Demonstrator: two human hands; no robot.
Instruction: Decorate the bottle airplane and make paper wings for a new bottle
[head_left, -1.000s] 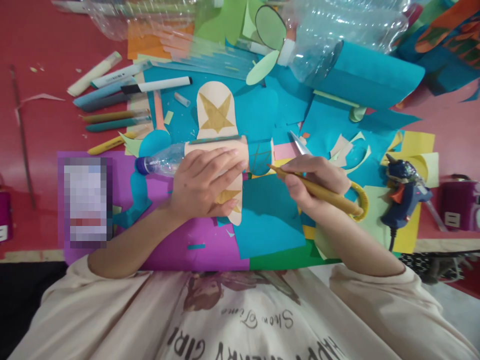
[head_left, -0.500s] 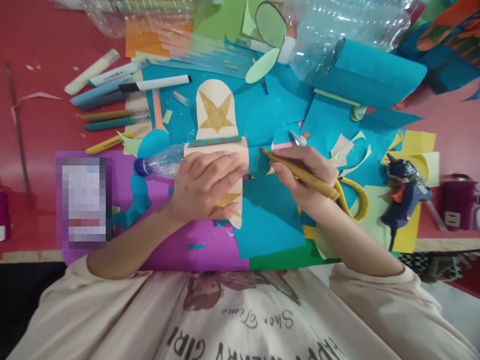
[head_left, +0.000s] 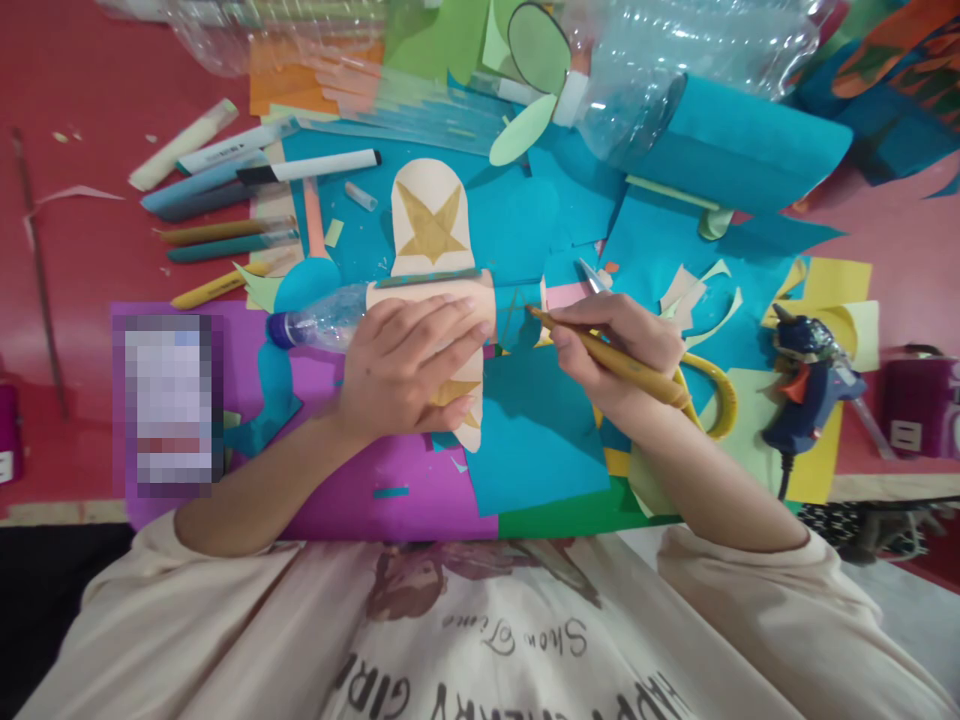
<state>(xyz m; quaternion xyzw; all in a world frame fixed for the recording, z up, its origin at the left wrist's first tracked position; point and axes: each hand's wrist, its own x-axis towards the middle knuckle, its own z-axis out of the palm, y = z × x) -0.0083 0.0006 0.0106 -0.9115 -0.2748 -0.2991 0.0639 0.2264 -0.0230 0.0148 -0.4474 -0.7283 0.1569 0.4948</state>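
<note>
A plastic bottle with a purple cap lies on its side, wrapped in cream paper and a blue paper band. Cream paper flaps with gold stars stick out on both of its long sides. My left hand curves over the wrapped bottle, holding it down with the fingers slightly spread. In my right hand is a mustard-yellow marker, pinched like a pen. Its tip touches the blue band near the right end, where thin lines show. Yellow-handled scissors lie partly under that hand.
Several markers lie at the left, above a phone. A hot glue gun rests at the right. Big clear bottles and a blue paper roll stand along the back. Paper scraps litter the blue sheets.
The marker tip has shifted slightly right and down along the blue band. The band's cream right edge shows more now. My left hand stays on the bottle.
</note>
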